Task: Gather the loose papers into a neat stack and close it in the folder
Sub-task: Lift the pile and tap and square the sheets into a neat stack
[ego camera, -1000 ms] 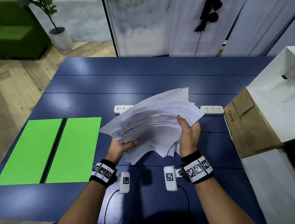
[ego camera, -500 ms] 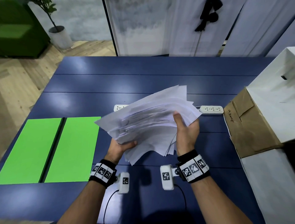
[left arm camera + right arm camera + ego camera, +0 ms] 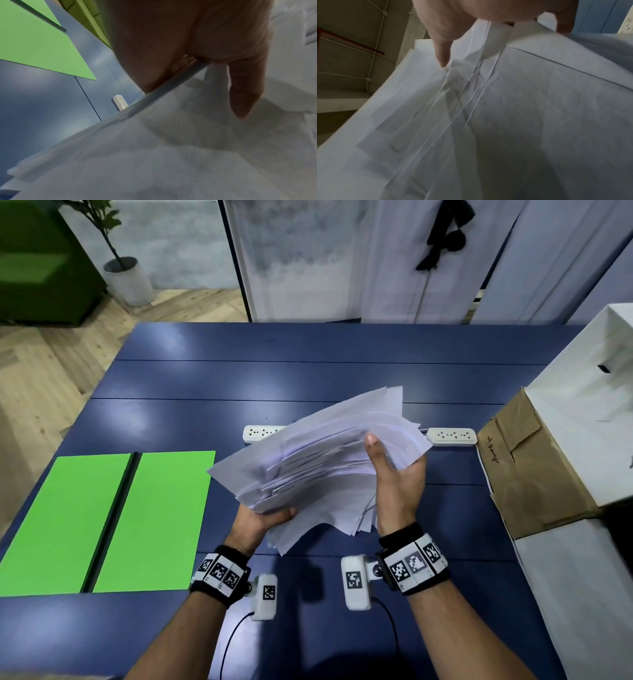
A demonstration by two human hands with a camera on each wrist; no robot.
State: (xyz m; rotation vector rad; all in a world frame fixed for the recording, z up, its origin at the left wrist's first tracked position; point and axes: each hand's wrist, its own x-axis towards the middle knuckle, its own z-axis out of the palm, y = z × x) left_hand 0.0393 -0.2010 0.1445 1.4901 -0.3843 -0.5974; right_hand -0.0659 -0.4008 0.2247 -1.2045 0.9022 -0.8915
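Observation:
A messy, fanned bundle of white papers (image 3: 318, 460) is held in the air above the blue table (image 3: 308, 371), tilted up to the right. My left hand (image 3: 263, 520) grips its lower left edge, thumb on top (image 3: 245, 94). At the right edge, my right hand (image 3: 394, 477) holds the papers (image 3: 505, 121) with its thumb lying over the sheets and the fingers behind. The open green folder (image 3: 113, 518) lies flat on the table to the left, apart from the papers.
Two white power strips (image 3: 452, 436) lie on the table behind the papers. A white and brown cardboard box (image 3: 548, 467) stands along the right edge. A green sofa and a potted plant (image 3: 126, 275) stand beyond the far left corner.
The bundle has shifted slightly left and up. My right hand has slid along the papers' right edge, its thumb now reaching further over the sheets.

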